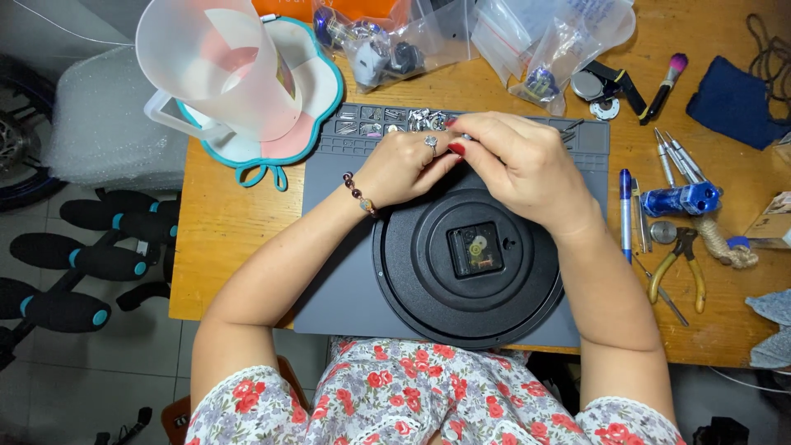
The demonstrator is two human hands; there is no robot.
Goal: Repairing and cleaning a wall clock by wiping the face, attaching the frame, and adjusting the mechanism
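Head view is showing a black round clock (470,268) lying face down on a grey mat (338,272), its small movement (475,250) open at the centre. Just above its top edge, the left hand (401,169) and right hand (523,165) are meeting, fingertips pinching together around something too small to tell. Pliers (680,268), a pen (625,214) and screwdrivers (676,156) are lying to the right on the wooden table (231,231); a clear jug (218,66) is standing at the upper left.

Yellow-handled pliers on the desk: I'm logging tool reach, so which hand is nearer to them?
Right. The right hand is above the black clock back, closer to the yellow-handled pliers at the desk's right; the left hand sits farther left.
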